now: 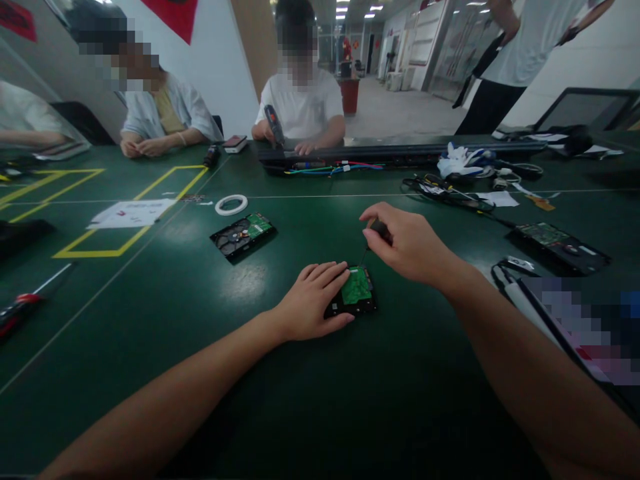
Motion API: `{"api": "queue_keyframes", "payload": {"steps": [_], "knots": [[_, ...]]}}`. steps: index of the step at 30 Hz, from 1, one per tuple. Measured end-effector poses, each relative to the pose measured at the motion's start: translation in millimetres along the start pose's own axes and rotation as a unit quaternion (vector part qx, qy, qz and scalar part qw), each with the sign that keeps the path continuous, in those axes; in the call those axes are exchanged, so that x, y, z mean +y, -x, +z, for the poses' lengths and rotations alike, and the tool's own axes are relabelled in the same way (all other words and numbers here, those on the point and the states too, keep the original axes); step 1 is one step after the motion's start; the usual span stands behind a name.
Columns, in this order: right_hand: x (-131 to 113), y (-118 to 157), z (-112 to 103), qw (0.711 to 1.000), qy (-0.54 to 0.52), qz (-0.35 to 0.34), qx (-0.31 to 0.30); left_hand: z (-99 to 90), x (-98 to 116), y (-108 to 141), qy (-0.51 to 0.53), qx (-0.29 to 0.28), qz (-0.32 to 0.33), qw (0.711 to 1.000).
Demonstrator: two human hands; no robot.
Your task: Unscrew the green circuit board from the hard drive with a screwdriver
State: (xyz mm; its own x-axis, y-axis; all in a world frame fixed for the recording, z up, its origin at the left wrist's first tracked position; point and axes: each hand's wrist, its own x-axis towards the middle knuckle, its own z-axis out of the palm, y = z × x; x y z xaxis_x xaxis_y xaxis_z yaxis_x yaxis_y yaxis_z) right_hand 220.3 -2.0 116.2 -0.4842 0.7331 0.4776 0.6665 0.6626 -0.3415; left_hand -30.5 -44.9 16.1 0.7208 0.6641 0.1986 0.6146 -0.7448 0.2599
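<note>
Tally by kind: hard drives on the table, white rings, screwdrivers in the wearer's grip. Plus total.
Hard drives: 3 (one under the left hand)
White rings: 1
Screwdrivers in grip: 1 (right hand)
Total: 5

Three hard drives: one under the left hand, one beyond it to the left, one right of the right hand. Two clearly recognizable screwdrivers: one in the right hand, one far left of the left. One white ring, four other people beyond both hands.
</note>
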Motion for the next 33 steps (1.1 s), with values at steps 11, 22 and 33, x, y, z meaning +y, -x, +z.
{"api": "queue_keyframes", "payload": {"steps": [11, 22, 33], "knots": [[1, -3, 1, 0.999, 0.001, 0.003, 0.036, 8.3, 4, -4, 0.016, 0.046, -0.025, 0.999], [9, -2, -6, 0.999, 0.018, 0.016, 0.047, 10.0, 4, -10, 0.009, 0.051, -0.031, 0.998], [6, -1, -6, 0.998, 0.01, 0.005, 0.062, 6.5, 4, -8, 0.01, 0.044, -0.026, 0.999]]}}
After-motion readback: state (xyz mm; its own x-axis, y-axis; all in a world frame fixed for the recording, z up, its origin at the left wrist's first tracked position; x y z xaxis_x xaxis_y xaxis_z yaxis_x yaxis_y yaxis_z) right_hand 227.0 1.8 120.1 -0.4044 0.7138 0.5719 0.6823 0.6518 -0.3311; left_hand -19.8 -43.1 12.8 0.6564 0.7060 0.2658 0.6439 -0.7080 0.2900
